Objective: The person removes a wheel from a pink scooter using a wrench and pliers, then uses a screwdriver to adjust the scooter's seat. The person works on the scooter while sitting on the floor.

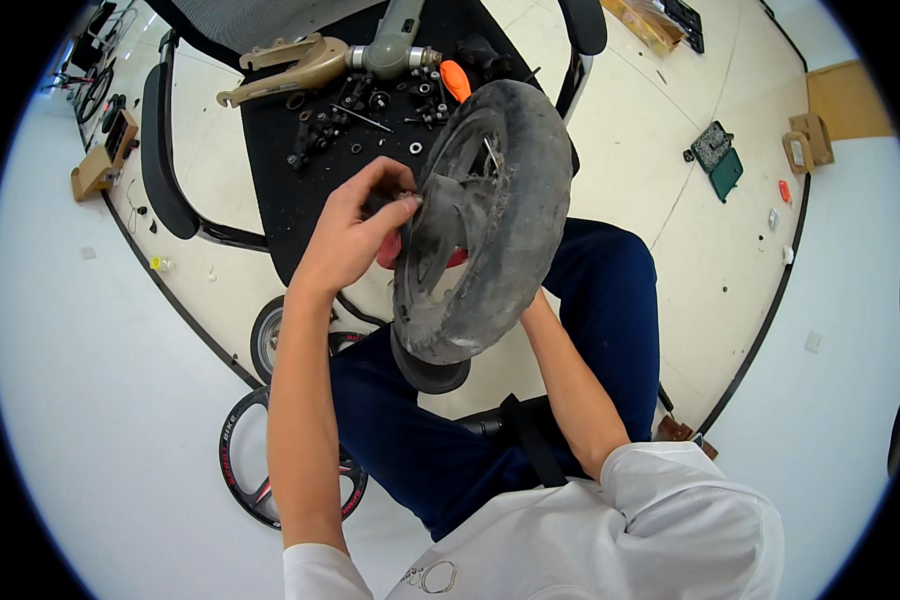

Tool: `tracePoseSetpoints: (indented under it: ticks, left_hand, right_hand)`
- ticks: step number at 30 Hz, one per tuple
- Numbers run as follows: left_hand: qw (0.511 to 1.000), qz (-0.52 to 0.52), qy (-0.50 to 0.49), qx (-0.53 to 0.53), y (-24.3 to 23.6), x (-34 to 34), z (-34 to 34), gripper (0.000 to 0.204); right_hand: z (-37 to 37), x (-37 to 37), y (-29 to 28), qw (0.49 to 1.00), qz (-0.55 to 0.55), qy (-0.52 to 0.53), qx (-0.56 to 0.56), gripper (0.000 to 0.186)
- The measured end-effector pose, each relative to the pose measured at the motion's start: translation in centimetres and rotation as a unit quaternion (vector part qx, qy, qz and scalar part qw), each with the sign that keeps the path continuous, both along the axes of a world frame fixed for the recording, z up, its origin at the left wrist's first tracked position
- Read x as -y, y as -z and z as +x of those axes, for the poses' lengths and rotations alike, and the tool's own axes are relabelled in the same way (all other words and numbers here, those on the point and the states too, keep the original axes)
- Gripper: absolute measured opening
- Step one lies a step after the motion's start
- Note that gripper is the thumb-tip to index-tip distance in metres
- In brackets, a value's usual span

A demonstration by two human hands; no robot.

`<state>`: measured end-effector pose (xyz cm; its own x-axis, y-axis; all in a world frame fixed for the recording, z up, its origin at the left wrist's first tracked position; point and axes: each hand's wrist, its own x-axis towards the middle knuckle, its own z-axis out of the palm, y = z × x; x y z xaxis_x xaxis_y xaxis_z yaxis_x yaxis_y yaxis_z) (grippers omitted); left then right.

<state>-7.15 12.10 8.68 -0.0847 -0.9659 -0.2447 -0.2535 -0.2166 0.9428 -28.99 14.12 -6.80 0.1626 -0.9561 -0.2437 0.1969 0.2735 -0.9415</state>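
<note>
A worn, dirty small black tyre on a dark wheel (530, 190) is upright and tilted over my lap. My left hand (375, 210) is at the left side of its hub, fingers curled and thumb pressed on a small dark part that I cannot make out. My right hand is hidden behind the tyre; only the forearm shows beneath it. A red object (388, 250) is partly visible behind my left hand and the wheel. Below the tyre, a round black piece (433, 375) is partly hidden.
A black chair (270, 220) holds a fork assembly (387, 55), an orange-handled tool (455, 78) and several small fittings. Spoked wheels (245, 450) lie at lower left. A green case (723, 170), cardboard boxes (810, 140) and scattered parts lie on the floor.
</note>
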Motion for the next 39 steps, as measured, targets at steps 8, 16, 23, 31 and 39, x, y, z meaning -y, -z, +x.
tracePoseSetpoints:
  ticks: [8, 16, 23, 31, 39]
  left_hand:
    - [0.996, -0.018, 0.025, 0.085, 0.3, 0.4, -0.5, 0.014]
    - [0.997, -0.031, 0.036, 0.069, -0.1, 0.2, -0.1, 0.022]
    - [1.0, -0.004, 0.007, 0.023, -0.7, -0.1, -0.3, 0.024]
    - [0.999, -0.023, -0.01, 0.044, 0.0, 0.1, -1.1, 0.015]
    - [0.993, 0.108, 0.032, 0.044, -1.6, 0.4, -1.3, 0.012]
  right_hand:
    - [0.0, 0.1, -0.2, 1.0, 0.005, -0.005, -0.019, 0.023]
    - [-0.4, -0.1, -0.5, 0.997, 0.064, -0.003, 0.046, 0.025]
    - [-0.6, 0.2, 1.1, 1.0, 0.013, -0.014, -0.019, 0.029]
    - [-0.7, 0.4, -0.6, 1.0, -0.001, -0.016, -0.022, 0.031]
    - [-0.7, -0.1, 1.3, 0.998, 0.049, -0.025, 0.009, 0.028]
